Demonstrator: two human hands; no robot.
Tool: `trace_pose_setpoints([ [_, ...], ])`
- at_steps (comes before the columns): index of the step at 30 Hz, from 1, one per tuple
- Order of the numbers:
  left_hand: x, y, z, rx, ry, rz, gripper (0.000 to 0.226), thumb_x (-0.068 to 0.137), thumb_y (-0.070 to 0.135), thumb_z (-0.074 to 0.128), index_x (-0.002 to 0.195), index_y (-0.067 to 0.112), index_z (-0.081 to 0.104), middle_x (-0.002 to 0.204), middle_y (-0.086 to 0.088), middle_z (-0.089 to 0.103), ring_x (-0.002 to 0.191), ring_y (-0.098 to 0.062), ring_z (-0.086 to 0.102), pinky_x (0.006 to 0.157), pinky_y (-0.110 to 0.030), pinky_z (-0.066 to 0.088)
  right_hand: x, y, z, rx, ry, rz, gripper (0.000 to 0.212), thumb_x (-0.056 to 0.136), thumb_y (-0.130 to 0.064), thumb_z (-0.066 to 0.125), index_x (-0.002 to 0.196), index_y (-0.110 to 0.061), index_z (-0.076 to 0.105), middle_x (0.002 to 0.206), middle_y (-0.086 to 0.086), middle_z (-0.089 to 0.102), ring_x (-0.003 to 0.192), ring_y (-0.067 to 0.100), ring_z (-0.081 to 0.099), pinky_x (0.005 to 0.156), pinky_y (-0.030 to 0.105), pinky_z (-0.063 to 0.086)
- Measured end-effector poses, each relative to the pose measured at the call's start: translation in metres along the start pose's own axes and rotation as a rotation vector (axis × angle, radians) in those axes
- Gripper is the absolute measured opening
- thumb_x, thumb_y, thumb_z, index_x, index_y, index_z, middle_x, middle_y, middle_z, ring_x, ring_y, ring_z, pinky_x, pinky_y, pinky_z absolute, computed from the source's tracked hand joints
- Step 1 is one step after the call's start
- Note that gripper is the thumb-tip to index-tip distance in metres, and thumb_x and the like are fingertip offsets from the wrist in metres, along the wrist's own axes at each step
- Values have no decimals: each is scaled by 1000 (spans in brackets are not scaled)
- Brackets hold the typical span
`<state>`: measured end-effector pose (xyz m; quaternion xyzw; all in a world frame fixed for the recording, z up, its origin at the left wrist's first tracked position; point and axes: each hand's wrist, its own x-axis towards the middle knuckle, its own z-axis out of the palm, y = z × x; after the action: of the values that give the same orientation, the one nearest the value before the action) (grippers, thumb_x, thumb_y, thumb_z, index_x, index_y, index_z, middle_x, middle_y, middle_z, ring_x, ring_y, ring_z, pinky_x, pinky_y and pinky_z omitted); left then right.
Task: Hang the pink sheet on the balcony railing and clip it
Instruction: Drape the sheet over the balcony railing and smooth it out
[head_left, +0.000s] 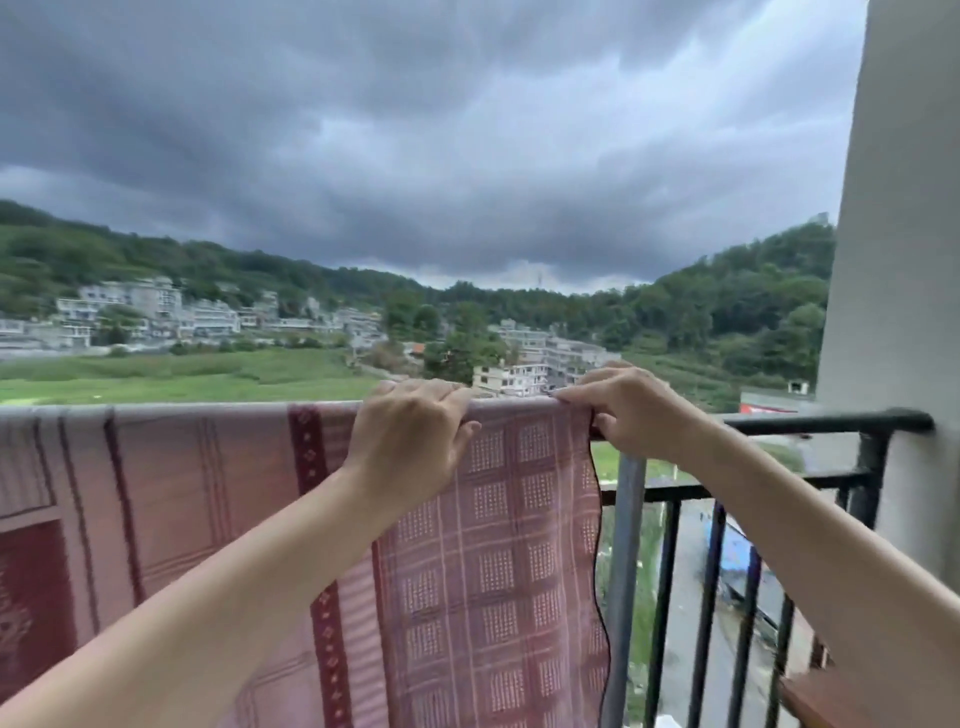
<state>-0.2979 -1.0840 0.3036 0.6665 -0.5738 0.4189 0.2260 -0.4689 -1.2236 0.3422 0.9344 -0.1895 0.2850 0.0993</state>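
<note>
Pink sheet (498, 561) lies draped over the top rail of the balcony railing (810, 422), its fold line running along the rail from the left edge of view to a free side hem that hangs down just left of the grey upright post (623, 561). So its long axis follows the rail, left to right, while the near panel falls straight down toward the person. Both hands sit on that fold at the sheet's right end. The left hand (410, 441) is curled over the rail with fingers hooked across the cloth, closed on sheet and rail together a little inboard of the hem. The right hand (631, 410) is at the very corner, fingertips pinching the top edge where the hem begins, thumb tucked beneath, so it too is closed on the sheet. Bare rail carries on to the right of that hand as far as the wall (893, 312). No clip is visible in either hand or on the rail. I judge the hanging is nearly settled and clipping is yet to come; the right hand is nearer the corner where a clip would likely go, and the left could pin the fold meanwhile.
</note>
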Motion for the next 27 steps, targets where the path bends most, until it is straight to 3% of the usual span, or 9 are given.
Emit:
trace_pose_setpoints([
  [2, 3, 7, 6, 35, 17, -12, 25, 70, 26, 65, 88, 10, 70, 79, -4, 75, 69, -25, 71, 63, -36, 55, 5, 19, -7, 123, -41, -89, 32, 80, 2, 61, 110, -9, 65, 108, 6, 68, 100, 17, 59, 85, 14, 41],
  [5, 2, 24, 18, 89, 47, -51, 43, 61, 28, 81, 96, 6, 69, 89, -8, 74, 80, -27, 71, 75, -43, 54, 17, 41, -3, 223, 0, -232, 19, 76, -6, 67, 95, -7, 71, 90, 4, 70, 79, 15, 62, 79, 25, 52],
  [9, -5, 58, 30, 138, 181, -156, 45, 71, 45, 61, 100, 10, 59, 99, -12, 67, 100, -22, 54, 88, -35, 47, 31, 57, 7, 315, 0, -370, 14, 81, -8, 61, 93, -4, 69, 83, -1, 63, 71, 7, 57, 72, -2, 42],
  [12, -9, 89, 36, 154, 194, -251, 38, 74, 49, 50, 83, 12, 51, 78, -7, 62, 79, -19, 55, 74, -28, 47, 43, 71, 8, 466, -119, -403, 19, 81, -8, 61, 98, -12, 67, 78, -12, 60, 70, -6, 53, 65, -6, 41],
  [17, 8, 143, 49, 263, 73, -445, 58, 71, 61, 50, 81, 5, 60, 74, -8, 65, 68, -22, 62, 61, -28, 52, 47, 88, 12, 627, -239, -494, 27, 79, -13, 64, 104, -24, 63, 76, -11, 62, 67, 5, 56, 56, 6, 48],
  [20, 32, 154, 56, 312, 53, -578, 36, 80, 36, 64, 83, 1, 57, 80, -14, 63, 74, -28, 61, 62, -33, 49, 46, 85, 16, 608, -121, -547, 20, 81, -11, 63, 100, -10, 68, 74, -7, 59, 62, 7, 54, 55, 8, 47],
  [22, 40, 156, 59, 304, 56, -628, 16, 87, 16, 55, 89, 1, 58, 88, -15, 64, 82, -31, 61, 64, -32, 45, 44, 85, 18, 636, -72, -553, 16, 82, -10, 61, 95, -6, 69, 68, -11, 55, 59, 2, 52, 52, 4, 46],
  [24, 39, 154, 57, 293, 70, -623, 13, 87, 6, 49, 91, 2, 60, 88, -15, 67, 81, -31, 63, 61, -31, 44, 47, 85, 20, 625, -49, -569, 15, 84, -9, 58, 93, -4, 68, 70, -9, 57, 60, -1, 51, 53, -2, 42],
  [27, 38, 157, 42, 207, 168, -627, 18, 91, 9, 47, 93, 3, 64, 88, -14, 69, 80, -29, 64, 63, -33, 48, 48, 84, 22, 593, -50, -627, 16, 86, -10, 56, 95, -3, 66, 87, 5, 65, 72, 11, 55, 72, 11, 49],
])
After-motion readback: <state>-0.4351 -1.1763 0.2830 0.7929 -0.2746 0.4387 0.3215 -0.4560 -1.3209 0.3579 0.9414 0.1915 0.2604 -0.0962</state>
